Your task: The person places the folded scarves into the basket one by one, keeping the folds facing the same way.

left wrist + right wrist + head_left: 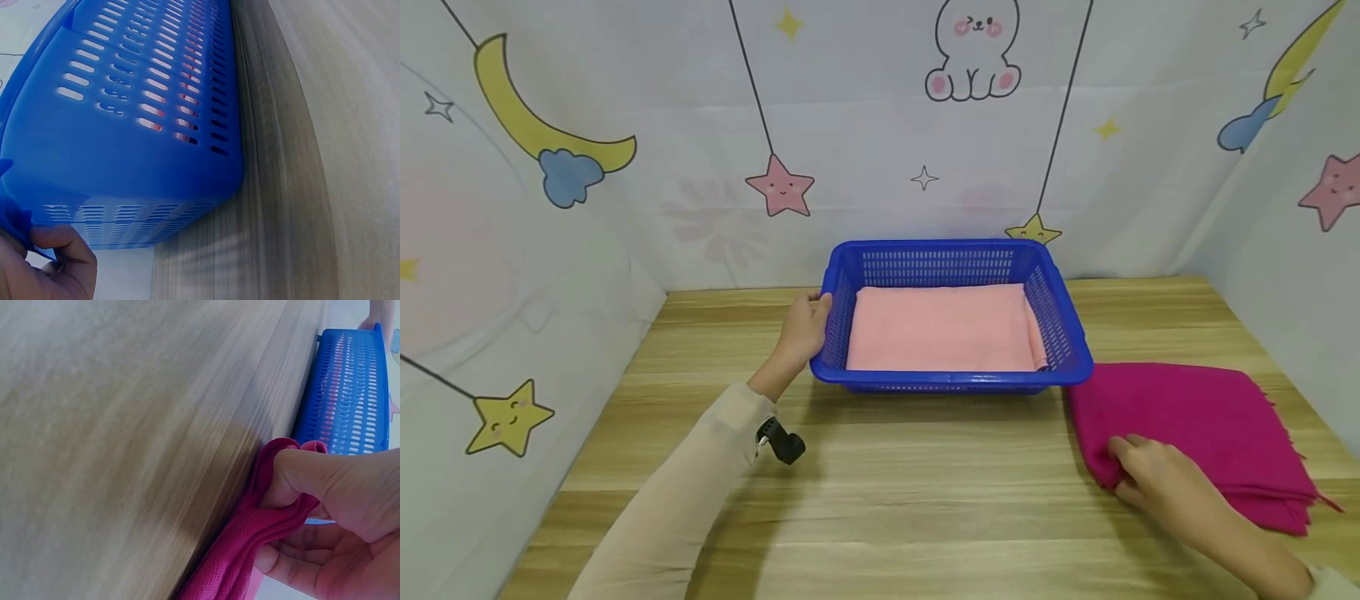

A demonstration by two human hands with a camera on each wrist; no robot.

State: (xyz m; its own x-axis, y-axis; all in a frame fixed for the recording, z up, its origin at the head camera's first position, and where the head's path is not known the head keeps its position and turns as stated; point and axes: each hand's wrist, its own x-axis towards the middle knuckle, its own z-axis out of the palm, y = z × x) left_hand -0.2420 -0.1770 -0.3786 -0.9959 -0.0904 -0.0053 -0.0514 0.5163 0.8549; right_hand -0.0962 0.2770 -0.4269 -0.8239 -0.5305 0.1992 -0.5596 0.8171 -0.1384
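A blue plastic basket (955, 377) with slotted walls stands on the table, a folded pink cloth (940, 329) lying flat inside it. At its left rim, my left hand (803, 329) grips the edge; the left wrist view shows thumb and fingers (65, 256) pinching the rim at a corner. To the right of the basket lies a folded magenta cloth (1195, 425) with a fringed right end. My right hand (1165, 479) pinches its near left corner, and the right wrist view shows the layers (250, 531) bunched between thumb and fingers.
The wooden table (925, 500) carries the basket and both cloths. White curtains (880, 125) printed with stars and moons hang behind and along both sides. A small black device (782, 442) is strapped at the left wrist, below the light sleeve (677, 492).
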